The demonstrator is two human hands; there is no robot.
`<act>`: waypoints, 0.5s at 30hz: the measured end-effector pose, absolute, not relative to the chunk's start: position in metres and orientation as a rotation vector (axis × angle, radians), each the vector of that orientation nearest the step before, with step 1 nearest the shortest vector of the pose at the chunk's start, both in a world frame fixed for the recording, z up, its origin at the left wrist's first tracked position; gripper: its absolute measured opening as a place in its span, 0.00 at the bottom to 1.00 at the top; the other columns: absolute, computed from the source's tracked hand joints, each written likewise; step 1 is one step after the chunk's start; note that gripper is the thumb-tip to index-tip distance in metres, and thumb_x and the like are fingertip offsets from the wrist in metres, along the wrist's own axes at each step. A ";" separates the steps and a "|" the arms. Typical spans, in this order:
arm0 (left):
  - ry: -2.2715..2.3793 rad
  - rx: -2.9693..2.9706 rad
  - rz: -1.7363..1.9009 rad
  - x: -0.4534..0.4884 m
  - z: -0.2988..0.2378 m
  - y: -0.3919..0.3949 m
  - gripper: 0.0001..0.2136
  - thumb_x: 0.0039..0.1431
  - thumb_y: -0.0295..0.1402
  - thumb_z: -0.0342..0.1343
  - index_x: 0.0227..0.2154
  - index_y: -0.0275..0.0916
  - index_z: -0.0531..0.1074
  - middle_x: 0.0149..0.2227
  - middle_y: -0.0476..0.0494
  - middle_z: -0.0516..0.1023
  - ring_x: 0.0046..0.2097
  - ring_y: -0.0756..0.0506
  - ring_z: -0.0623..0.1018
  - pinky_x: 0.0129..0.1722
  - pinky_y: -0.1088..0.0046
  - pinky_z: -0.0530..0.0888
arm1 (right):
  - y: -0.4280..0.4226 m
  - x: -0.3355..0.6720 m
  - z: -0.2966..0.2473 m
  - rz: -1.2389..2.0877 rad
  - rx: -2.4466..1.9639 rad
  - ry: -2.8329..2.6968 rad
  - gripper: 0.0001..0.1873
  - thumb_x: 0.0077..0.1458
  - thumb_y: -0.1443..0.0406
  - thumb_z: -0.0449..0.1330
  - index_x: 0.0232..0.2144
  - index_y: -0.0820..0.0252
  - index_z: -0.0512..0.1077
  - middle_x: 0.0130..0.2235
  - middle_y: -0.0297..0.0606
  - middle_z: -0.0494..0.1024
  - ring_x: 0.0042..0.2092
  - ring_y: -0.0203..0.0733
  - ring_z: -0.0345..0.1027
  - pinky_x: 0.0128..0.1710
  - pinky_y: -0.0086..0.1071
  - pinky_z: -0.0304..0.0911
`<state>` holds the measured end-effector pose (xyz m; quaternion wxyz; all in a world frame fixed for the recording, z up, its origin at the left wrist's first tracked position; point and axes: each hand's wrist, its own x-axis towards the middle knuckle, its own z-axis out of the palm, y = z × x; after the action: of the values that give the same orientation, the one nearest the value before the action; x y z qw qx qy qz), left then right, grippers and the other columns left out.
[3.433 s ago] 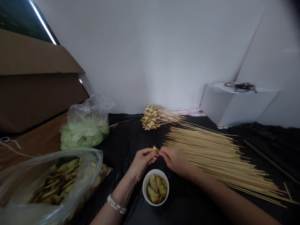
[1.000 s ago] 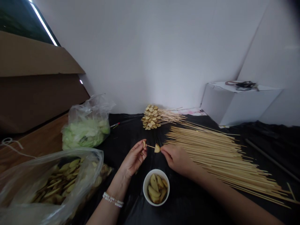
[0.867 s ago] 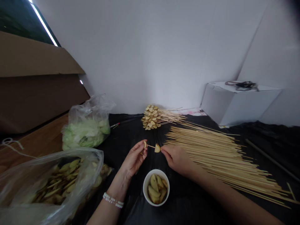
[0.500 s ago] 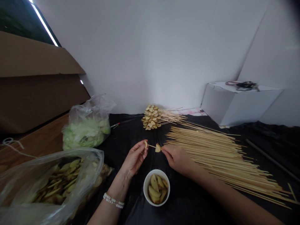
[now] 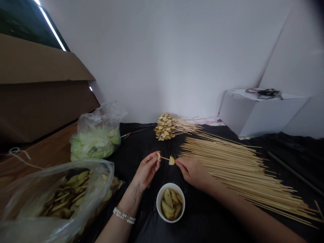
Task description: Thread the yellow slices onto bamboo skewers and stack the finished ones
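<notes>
My left hand (image 5: 146, 170) pinches a small potato slice (image 5: 158, 156) at the tip of a thin bamboo skewer (image 5: 165, 158). My right hand (image 5: 192, 171) grips that skewer just behind another slice (image 5: 171, 160) threaded on it. Both hands hover over the black sheet (image 5: 136, 152). Just below them stands a white cup (image 5: 170, 207) with several potato slices inside.
A wide pile of bare skewers (image 5: 235, 168) lies to the right. Finished skewers (image 5: 165, 127) are heaped by the wall. A bag of potato slices (image 5: 58, 199) and a bag of green leaves (image 5: 95, 136) sit left. A white box (image 5: 255, 111) stands at back right, a cardboard box (image 5: 37, 87) at far left.
At first both hands were pinched together on one slice. Now the left hand holds a second slice at the skewer's tip, apart from the threaded one. The view shifted slightly.
</notes>
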<state>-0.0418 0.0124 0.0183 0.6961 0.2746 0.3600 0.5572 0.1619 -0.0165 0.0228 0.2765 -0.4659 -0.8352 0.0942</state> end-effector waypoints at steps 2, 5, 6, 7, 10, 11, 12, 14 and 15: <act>0.810 0.619 1.242 -0.042 0.018 0.013 0.10 0.48 0.21 0.63 0.36 0.30 0.77 0.30 0.44 0.77 0.28 0.54 0.76 0.29 0.84 0.74 | -0.017 0.162 0.023 0.255 -1.251 -2.247 0.14 0.62 0.66 0.46 0.31 0.59 0.70 0.32 0.38 0.76 0.36 0.38 0.69 0.37 0.29 0.57; 0.828 0.641 1.246 -0.042 0.017 0.013 0.11 0.46 0.22 0.65 0.36 0.31 0.78 0.30 0.45 0.78 0.28 0.54 0.76 0.29 0.84 0.74 | -0.017 0.162 0.022 0.258 -1.245 -2.246 0.14 0.62 0.66 0.46 0.32 0.59 0.70 0.33 0.38 0.76 0.36 0.38 0.69 0.37 0.28 0.57; 0.837 0.649 1.249 -0.042 0.017 0.013 0.12 0.44 0.23 0.66 0.35 0.31 0.78 0.29 0.45 0.78 0.28 0.55 0.76 0.29 0.84 0.74 | -0.017 0.162 0.022 0.258 -1.245 -2.247 0.14 0.62 0.66 0.46 0.32 0.59 0.70 0.33 0.38 0.76 0.36 0.38 0.69 0.37 0.28 0.57; 0.846 0.659 1.252 -0.042 0.017 0.013 0.13 0.43 0.23 0.67 0.35 0.31 0.78 0.29 0.45 0.78 0.28 0.55 0.76 0.29 0.84 0.74 | -0.016 0.162 0.022 0.258 -1.247 -2.250 0.14 0.62 0.67 0.46 0.32 0.59 0.70 0.33 0.38 0.76 0.36 0.38 0.69 0.37 0.28 0.57; 0.881 0.698 1.259 -0.041 0.017 0.012 0.15 0.40 0.25 0.69 0.34 0.31 0.79 0.30 0.45 0.79 0.27 0.55 0.75 0.29 0.84 0.74 | -0.016 0.163 0.022 0.253 -1.264 -2.265 0.14 0.62 0.67 0.46 0.31 0.59 0.70 0.33 0.38 0.76 0.37 0.38 0.69 0.37 0.28 0.57; 0.895 0.714 1.262 -0.041 0.017 0.012 0.15 0.39 0.26 0.70 0.34 0.31 0.79 0.30 0.45 0.79 0.27 0.55 0.75 0.29 0.84 0.74 | -0.016 0.163 0.023 0.251 -1.273 -2.270 0.13 0.62 0.67 0.46 0.31 0.59 0.70 0.33 0.37 0.77 0.37 0.38 0.69 0.38 0.28 0.57; 0.908 0.732 1.268 -0.041 0.017 0.012 0.16 0.38 0.27 0.70 0.34 0.32 0.79 0.30 0.45 0.79 0.27 0.55 0.75 0.29 0.84 0.73 | -0.016 0.163 0.023 0.249 -1.284 -2.274 0.13 0.62 0.67 0.46 0.30 0.59 0.70 0.33 0.37 0.77 0.37 0.38 0.69 0.38 0.28 0.57; 0.932 0.768 1.279 -0.041 0.017 0.013 0.16 0.37 0.29 0.70 0.34 0.32 0.79 0.30 0.45 0.79 0.28 0.55 0.75 0.30 0.84 0.73 | -0.017 0.162 0.024 0.240 -1.314 -2.276 0.14 0.62 0.67 0.46 0.29 0.59 0.70 0.32 0.37 0.77 0.36 0.38 0.69 0.37 0.28 0.56; 0.943 0.785 1.285 -0.041 0.017 0.013 0.16 0.37 0.29 0.71 0.33 0.32 0.79 0.30 0.45 0.79 0.28 0.55 0.75 0.30 0.84 0.73 | -0.018 0.162 0.024 0.234 -1.329 -2.276 0.14 0.61 0.67 0.47 0.29 0.58 0.70 0.32 0.37 0.77 0.36 0.38 0.69 0.36 0.28 0.56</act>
<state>-0.0410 0.0125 0.0167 0.6304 0.3430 0.4120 0.5614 0.1616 -0.0179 0.0244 0.2454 -0.4868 -0.8339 0.0858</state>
